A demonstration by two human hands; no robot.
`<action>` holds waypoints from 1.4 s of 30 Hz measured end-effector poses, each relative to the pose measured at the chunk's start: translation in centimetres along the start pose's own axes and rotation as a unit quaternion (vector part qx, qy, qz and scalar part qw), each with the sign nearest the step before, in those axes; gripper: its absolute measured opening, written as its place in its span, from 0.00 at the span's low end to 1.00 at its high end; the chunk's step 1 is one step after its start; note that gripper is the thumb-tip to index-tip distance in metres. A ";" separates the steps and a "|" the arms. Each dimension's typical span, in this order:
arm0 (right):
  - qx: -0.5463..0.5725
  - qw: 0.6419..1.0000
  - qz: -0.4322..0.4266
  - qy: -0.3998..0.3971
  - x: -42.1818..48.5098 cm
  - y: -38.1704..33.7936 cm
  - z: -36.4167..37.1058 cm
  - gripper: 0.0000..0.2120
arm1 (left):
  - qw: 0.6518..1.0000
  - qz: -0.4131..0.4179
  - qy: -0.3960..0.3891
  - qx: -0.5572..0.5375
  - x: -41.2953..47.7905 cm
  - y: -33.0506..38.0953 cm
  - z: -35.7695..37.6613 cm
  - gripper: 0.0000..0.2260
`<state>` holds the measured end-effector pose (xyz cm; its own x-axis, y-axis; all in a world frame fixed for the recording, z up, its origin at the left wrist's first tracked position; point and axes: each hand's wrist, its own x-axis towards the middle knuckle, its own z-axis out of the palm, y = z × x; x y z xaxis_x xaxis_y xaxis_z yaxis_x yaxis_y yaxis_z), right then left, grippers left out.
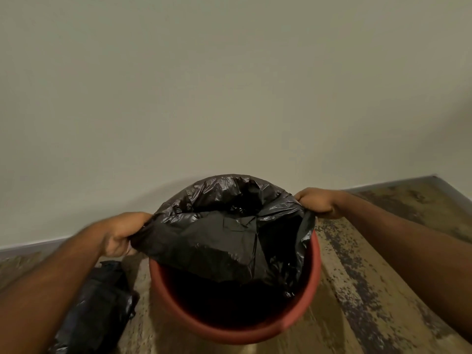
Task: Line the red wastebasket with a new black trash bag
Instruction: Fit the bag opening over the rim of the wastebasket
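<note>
both hands, left hand (pixel 120 235) and right hand (pixel 318 201), pinch the black trash bag (pixel 224 226) fingers clamped; far rim covered, near rim of the red wastebasket (pixel 229 333) left bare.

- I can read no text, label, brand, number or sign anywhere in front of me.
- The black trash bag (pixel 224 226) I hold at the centre of the frame is plain plastic, with no print on it.
- The red wastebasket (pixel 255 333) at the lower centre has a bare rim with no marking that I can make out.
- The second black bag (pixel 97 307) on the floor at the lower left shows no lettering.
- The wall (pixel 229 85) across the upper frame carries no writing.
</note>
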<state>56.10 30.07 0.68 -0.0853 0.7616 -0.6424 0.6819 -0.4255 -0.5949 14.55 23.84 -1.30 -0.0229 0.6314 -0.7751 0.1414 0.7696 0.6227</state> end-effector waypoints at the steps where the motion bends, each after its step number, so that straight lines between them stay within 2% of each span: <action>1: 0.018 1.000 -0.007 0.000 -0.3 0.3 -0.2 0.11 | 0.999 -0.001 -0.026 -0.046 -0.3 -0.2 -0.3 0.12; 3: 0.074 0.997 -0.017 -0.002 -1.1 1.0 -0.5 0.10 | 0.991 0.000 -0.077 -0.105 -1.0 -1.0 -0.8 0.18; 5: 0.134 0.991 0.003 -0.019 -2.1 2.0 -0.8 0.08 | 0.986 0.008 -0.114 -0.121 -1.7 -2.0 -1.1 0.24; 8: 0.159 0.986 0.039 -0.031 -3.5 3.3 -0.3 0.09 | 0.971 0.034 -0.173 -0.162 -3.0 -3.3 -0.5 0.23; 10: 0.163 0.986 0.042 -0.015 -4.4 3.8 0.4 0.10 | 0.975 0.053 -0.145 -0.160 -3.5 -3.8 0.5 0.20; 12: 0.157 0.987 0.035 -0.006 -5.4 4.2 0.8 0.13 | 0.979 0.083 -0.062 -0.176 -3.5 -4.3 1.5 0.14; 15: 0.120 0.993 0.023 0.003 -7.3 4.2 1.0 0.09 | 0.961 0.133 0.005 -0.241 -3.7 -4.6 1.9 0.08; 19: 0.116 0.993 0.009 0.006 -9.6 4.3 1.2 0.08 | 0.930 0.173 0.000 -0.325 -3.9 -4.7 1.5 0.09; 25: 0.253 0.967 0.016 -0.009 -10.6 6.2 2.7 0.09 | 0.903 0.194 -0.039 -0.383 -5.0 -4.7 1.4 0.20; 27: 0.334 0.941 0.026 -0.038 -11.1 6.6 3.3 0.12 | 0.895 0.187 -0.056 -0.400 -5.2 -5.0 1.3 0.24; 30: 0.527 0.845 0.030 -0.091 -12.2 6.7 4.1 0.12 | 0.883 0.174 -0.074 -0.431 -5.9 -5.6 0.6 0.15; 32: 0.594 0.799 0.028 -0.089 -12.9 6.8 5.0 0.20 | 0.869 0.180 -0.084 -0.453 -6.2 -6.6 0.1 0.12; 34: 0.632 0.770 0.032 -0.080 -13.3 7.3 6.1 0.28 | 0.865 0.182 -0.091 -0.458 -6.5 -7.8 0.0 0.12; 36: 0.647 0.759 0.018 -0.068 -13.7 7.7 7.1 0.25 | 0.872 0.181 -0.091 -0.445 -6.9 -9.1 0.5 0.15; 39: 0.632 0.771 0.000 -0.076 -14.3 8.2 8.0 0.25 | 0.880 0.184 -0.102 -0.425 -7.5 -10.6 1.3 0.18; 42: 0.546 0.832 -0.012 -0.095 -14.9 8.4 8.3 0.27 | 0.886 0.203 -0.115 -0.400 -8.4 -11.3 2.2 0.20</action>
<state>57.06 11.09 1.19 -0.2740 0.7292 -0.6270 -0.3798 -0.6811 -0.6260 15.31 9.63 -2.10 0.0853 0.9060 -0.4145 -0.6571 0.3639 0.6602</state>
